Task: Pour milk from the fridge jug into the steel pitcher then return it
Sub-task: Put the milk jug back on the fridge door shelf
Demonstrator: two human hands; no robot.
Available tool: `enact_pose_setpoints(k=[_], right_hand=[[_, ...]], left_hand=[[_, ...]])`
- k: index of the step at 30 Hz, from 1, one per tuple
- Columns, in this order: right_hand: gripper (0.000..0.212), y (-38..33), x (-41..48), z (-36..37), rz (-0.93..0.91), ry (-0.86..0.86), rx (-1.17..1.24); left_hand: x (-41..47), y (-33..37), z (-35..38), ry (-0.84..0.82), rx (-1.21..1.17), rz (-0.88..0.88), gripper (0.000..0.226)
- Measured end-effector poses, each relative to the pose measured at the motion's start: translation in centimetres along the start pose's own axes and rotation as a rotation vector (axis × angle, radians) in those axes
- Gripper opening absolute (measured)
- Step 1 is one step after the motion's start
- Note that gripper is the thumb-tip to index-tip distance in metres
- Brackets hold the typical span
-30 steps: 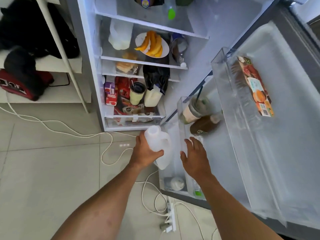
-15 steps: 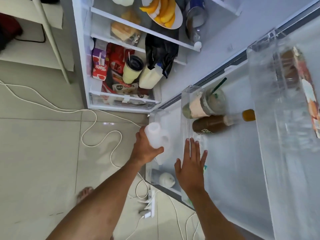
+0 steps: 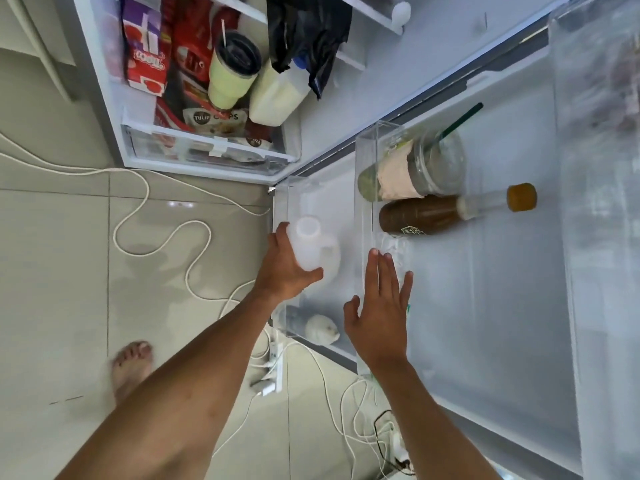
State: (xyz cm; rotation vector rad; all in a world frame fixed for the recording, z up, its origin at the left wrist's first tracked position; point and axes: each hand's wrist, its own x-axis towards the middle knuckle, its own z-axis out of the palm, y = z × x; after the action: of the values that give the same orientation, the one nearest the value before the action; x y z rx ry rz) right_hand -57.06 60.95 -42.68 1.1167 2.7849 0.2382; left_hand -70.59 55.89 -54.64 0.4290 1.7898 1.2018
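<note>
Two hands at open fridge door (image 3: 485, 306). Left hand (image 3: 284, 271) wraps the milk jug (image 3: 313, 245), fingers closed on its neck, inside the lowest door bin (image 3: 287, 209) near its hinge-side corner. Right hand (image 3: 379, 313) flat, fingers spread, holding nothing, just beside the jug.

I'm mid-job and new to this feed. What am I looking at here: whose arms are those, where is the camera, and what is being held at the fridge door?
There is no machine: a person works with two bare hands, and the single camera sits on their head, looking down. The left hand grips the neck of a white milk jug, which sits in or just over the lowest clear door bin. The right hand is open and empty, fingers spread near the next door shelf, which holds a lidded plastic cup with a green straw and a brown bottle. Further back, the fridge interior shows cartons, a tumbler and another jug. White cables trail over the tiled floor.
</note>
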Motion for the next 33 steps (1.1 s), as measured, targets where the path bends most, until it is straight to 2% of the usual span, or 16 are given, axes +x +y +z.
enact_pose_setpoints(k=[19, 33], right_hand=[[0.078, 1.1, -0.3, 0.2, -0.028, -0.01, 0.012], [0.069, 1.0, -0.1, 0.6, 0.01, -0.03, -0.011]], left_hand=[[2.1, -2.3, 4.5, -0.177, 0.303, 0.199, 0.114], [3.5, -4.9, 7.0, -0.299, 0.801, 0.364, 0.119]])
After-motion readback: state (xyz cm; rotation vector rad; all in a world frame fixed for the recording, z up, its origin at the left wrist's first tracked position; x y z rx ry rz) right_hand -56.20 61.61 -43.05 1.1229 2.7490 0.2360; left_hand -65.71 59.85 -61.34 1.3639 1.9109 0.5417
